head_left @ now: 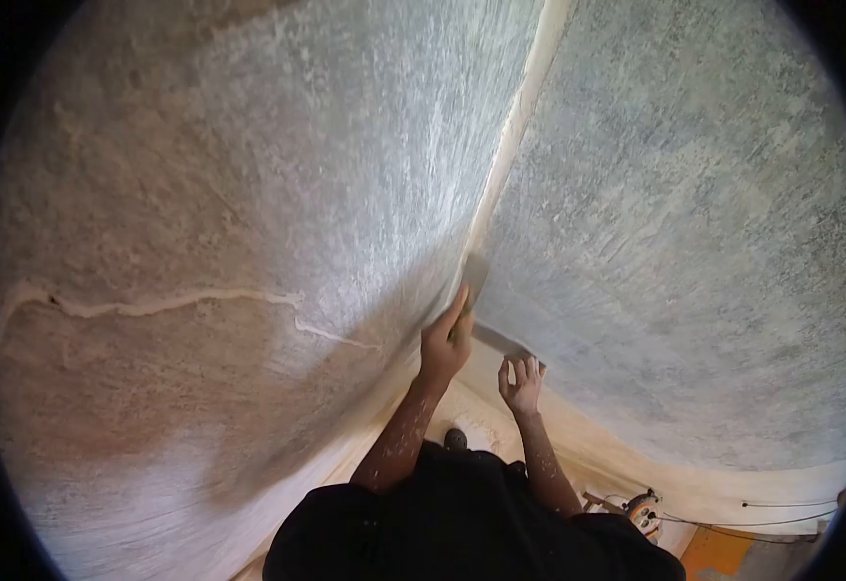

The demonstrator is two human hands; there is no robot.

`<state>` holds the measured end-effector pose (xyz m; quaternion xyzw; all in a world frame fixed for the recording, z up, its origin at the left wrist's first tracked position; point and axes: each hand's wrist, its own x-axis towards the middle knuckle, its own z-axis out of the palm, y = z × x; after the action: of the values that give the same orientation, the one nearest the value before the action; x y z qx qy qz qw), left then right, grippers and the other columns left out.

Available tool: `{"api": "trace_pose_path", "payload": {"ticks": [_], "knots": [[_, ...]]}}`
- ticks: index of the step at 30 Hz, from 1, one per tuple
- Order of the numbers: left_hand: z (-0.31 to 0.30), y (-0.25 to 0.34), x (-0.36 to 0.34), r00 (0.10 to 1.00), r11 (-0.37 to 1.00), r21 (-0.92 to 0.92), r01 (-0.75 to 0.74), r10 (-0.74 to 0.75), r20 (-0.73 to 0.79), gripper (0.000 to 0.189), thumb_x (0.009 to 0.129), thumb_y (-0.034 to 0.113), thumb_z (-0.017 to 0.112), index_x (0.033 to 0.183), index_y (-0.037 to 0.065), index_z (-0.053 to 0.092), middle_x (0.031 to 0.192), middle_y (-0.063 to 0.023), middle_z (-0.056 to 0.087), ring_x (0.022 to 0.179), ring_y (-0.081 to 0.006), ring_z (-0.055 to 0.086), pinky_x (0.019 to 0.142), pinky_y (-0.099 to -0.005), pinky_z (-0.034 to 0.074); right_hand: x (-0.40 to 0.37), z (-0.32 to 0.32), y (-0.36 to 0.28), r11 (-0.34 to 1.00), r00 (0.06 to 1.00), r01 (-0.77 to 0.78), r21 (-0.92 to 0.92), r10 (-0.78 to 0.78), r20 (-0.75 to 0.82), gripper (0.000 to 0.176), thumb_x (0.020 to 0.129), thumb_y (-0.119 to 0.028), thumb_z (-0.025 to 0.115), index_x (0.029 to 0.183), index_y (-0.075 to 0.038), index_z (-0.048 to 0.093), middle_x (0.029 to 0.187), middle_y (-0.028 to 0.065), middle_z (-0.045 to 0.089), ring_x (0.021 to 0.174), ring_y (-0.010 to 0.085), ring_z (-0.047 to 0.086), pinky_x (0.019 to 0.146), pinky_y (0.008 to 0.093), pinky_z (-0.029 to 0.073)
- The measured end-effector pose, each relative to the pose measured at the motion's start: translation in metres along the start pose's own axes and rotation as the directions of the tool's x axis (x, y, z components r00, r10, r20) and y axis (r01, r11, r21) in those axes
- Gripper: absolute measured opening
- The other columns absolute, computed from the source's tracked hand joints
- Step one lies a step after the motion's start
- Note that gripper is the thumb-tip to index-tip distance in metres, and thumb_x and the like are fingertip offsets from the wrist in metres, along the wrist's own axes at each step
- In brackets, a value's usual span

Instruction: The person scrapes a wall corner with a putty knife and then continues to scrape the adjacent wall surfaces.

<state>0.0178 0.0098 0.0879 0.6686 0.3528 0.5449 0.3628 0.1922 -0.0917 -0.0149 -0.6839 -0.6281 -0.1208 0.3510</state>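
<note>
Left fingers (459,304) are curling round a scraper (477,274) in the wall corner (490,194); right fingers (531,367) are pinching a probably light, stiff blade (500,340), handiest by its end.

No readable text, labels, brands, numbers or signs on walls, tools or clothing.

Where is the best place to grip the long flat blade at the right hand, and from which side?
Probably by the end away from the wall corner, approaching from the body side. The long flat blade is thin, its other end reaches toward the corner, and the right hand already holds it there.
</note>
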Motion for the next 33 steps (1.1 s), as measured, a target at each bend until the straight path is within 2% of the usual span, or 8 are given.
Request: {"api": "trace_pose_path", "payload": {"ticks": [5,10,15,20,23,26,31,33], "knots": [[0.008,-0.019,0.002,0.992,0.994,0.058,-0.094,0.098,-0.076,0.041,0.095,0.003,0.056,0.135,-0.006,0.052,0.122,-0.0215,0.065,0.11,-0.0242,0.065,0.094,-0.0319,0.049,0.0,0.002,0.0,0.999,0.999,0.019,0.029,-0.018,-0.036,0.022,0.079,-0.008,0.07,0.099,-0.013,0.062,0.1,0.0053,0.061,0.094,0.0244,0.06,0.078,0.0398,0.039],[0.007,0.007,-0.001,0.998,0.999,0.024,0.028,-0.027,-0.063,0.043,0.095,0.003,0.054,0.137,-0.004,0.05,0.121,-0.0199,0.066,0.103,-0.0209,0.067,0.089,-0.0293,0.051,-0.001,-0.004,-0.004,1.0,1.0,0.002,0.028,-0.002,-0.019,0.021,0.08,-0.008,0.07,0.099,-0.012,0.062,0.097,0.0054,0.061,0.092,0.0252,0.059,0.078,0.0405,0.039],[0.006,-0.012,0.002,0.989,0.986,0.086,-0.141,0.145,-0.039,0.044,0.096,0.003,0.053,0.139,-0.002,0.049,0.12,-0.0197,0.066,0.088,-0.0165,0.066,0.078,-0.0259,0.051,0.004,0.001,0.001,1.0,0.999,0.009,0.026,-0.008,-0.04,0.021,0.08,-0.008,0.07,0.099,-0.013,0.062,0.096,0.0056,0.06,0.091,0.0255,0.059,0.077,0.0411,0.039],[-0.004,0.013,0.012,1.0,1.0,0.03,-0.008,0.009,-0.007,0.045,0.096,0.005,0.054,0.14,-0.001,0.048,0.116,-0.0193,0.067,0.078,-0.0143,0.063,0.073,-0.0253,0.051,0.0,0.001,-0.003,1.0,0.999,-0.006,-0.014,0.006,-0.036,0.021,0.08,-0.008,0.07,0.098,-0.013,0.062,0.097,0.0063,0.06,0.091,0.0258,0.06,0.077,0.0413,0.039],[-0.003,-0.025,-0.01,0.994,0.984,0.146,-0.101,0.104,-0.014,0.044,0.096,0.006,0.055,0.14,0.0,0.049,0.117,-0.0201,0.067,0.085,-0.0147,0.066,0.077,-0.0263,0.051,0.001,0.0,0.0,0.999,0.999,0.023,0.032,-0.022,-0.038,0.021,0.08,-0.008,0.07,0.099,-0.012,0.062,0.097,0.0062,0.06,0.091,0.026,0.06,0.078,0.0412,0.04],[-0.007,0.023,0.005,0.971,0.973,0.038,0.23,-0.232,0.059,0.044,0.096,0.006,0.055,0.139,0.0,0.05,0.123,-0.0213,0.065,0.1,-0.0161,0.067,0.085,-0.0277,0.051,-0.001,-0.002,-0.001,0.999,1.0,-0.021,0.025,0.021,0.005,0.021,0.08,-0.008,0.07,0.099,-0.013,0.062,0.099,0.0057,0.061,0.092,0.0254,0.06,0.079,0.0406,0.04],[-0.004,0.011,0.008,0.998,0.994,0.099,-0.055,0.058,-0.02,0.044,0.096,0.006,0.055,0.139,0.0,0.05,0.126,-0.0216,0.063,0.11,-0.0173,0.064,0.091,-0.0292,0.049,-0.002,0.005,0.006,1.0,1.0,0.013,0.012,-0.013,-0.023,0.022,0.079,-0.008,0.07,0.099,-0.012,0.062,0.1,0.0061,0.061,0.093,0.0253,0.06,0.08,0.0399,0.04],[-0.01,0.026,0.012,1.0,0.996,0.084,-0.003,0.003,0.003,0.044,0.096,0.005,0.055,0.14,0.0,0.05,0.126,-0.021,0.063,0.106,-0.0164,0.065,0.089,-0.0283,0.049,-0.008,0.004,0.0,1.0,1.0,-0.002,0.014,0.002,-0.001,0.022,0.079,-0.009,0.07,0.099,-0.012,0.062,0.1,0.0063,0.061,0.093,0.0255,0.06,0.079,0.04,0.04]]}}
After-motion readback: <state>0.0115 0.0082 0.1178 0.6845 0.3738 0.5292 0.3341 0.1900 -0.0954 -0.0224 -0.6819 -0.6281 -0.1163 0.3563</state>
